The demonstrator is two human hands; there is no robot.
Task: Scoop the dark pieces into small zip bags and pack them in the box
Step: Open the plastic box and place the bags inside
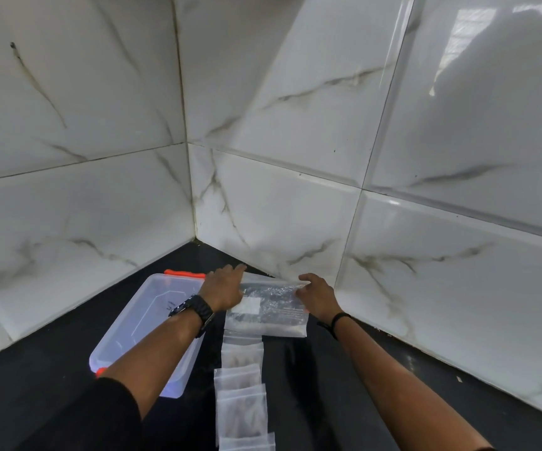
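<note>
The left forearm [152, 346] hides the near right side of the clear plastic box [132, 320]. Print on the large plastic bag [269, 307] is too small to read. The lowest small zip bag [246, 442] is cut off by the bottom edge.

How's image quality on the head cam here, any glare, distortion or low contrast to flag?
Head view: wide-angle bending bows the tile wall grout lines; window glare on the glossy tiles at upper right; the black counter hides detail; the clear large bag between left hand and right hand glints, contents unreadable; the small zip bags and clear box are low contrast.
</note>
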